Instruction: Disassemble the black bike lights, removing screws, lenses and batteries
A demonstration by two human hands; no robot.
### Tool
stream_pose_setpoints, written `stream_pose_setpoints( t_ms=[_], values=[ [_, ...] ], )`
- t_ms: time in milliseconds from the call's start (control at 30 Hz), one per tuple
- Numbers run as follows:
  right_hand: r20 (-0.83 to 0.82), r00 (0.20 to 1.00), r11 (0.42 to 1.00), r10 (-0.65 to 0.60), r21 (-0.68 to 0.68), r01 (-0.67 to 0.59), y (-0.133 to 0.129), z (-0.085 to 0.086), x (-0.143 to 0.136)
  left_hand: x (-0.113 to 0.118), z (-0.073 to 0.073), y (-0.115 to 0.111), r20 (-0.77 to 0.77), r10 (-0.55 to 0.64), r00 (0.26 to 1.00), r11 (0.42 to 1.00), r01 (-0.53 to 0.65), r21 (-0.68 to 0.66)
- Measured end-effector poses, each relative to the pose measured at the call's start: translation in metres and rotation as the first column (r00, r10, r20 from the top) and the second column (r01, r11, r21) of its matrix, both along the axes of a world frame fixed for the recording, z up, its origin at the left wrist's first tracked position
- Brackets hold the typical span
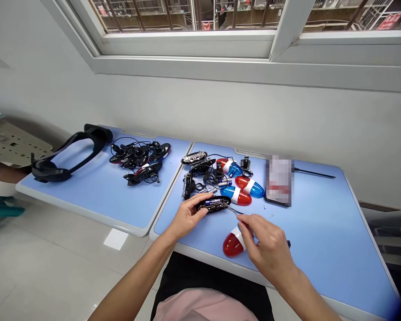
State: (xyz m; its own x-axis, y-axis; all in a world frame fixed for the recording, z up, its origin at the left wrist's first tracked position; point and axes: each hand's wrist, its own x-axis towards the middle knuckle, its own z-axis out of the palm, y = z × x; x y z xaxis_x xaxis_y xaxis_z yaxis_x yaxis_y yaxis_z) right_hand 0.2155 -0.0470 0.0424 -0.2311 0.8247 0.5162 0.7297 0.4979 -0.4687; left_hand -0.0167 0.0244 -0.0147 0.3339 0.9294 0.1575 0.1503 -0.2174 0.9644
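Note:
My left hand point(191, 215) is closed around one end of a black oval light housing point(224, 201), keeping it on the table. The housing lies with its inside up and shows a battery and metal contacts. Pinched in my right hand point(266, 240) are thin metal tweezers point(233, 209), their tips at the housing's right end. A red and white lens cover point(234, 243) sits partly hidden below my right hand. Just behind the housing rests a blue, white and red lens cover point(236, 195).
More housings point(194, 158), cables and batteries point(225, 182) crowd the back left. Beside them stand a phone point(279, 180) and tiny screws point(272, 216). On the left table are several black lights point(138, 156) and a black headset point(70, 171). Another person's arm point(11, 172) shows far left.

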Motion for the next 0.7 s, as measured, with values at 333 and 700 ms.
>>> stream_pose_setpoints(
  t_ms=[333,700],
  values=[
    [0.042,0.999,0.999,0.017,-0.052,-0.014,0.005,0.001,-0.001,0.0,-0.001,-0.001,0.003,-0.017,1.0,0.999,0.017,0.04],
    [-0.24,0.964,0.919,-0.114,-0.394,0.011,0.011,0.001,0.004,0.0,0.001,-0.002,-0.029,-0.023,0.999,0.996,0.026,0.082]
  ],
)
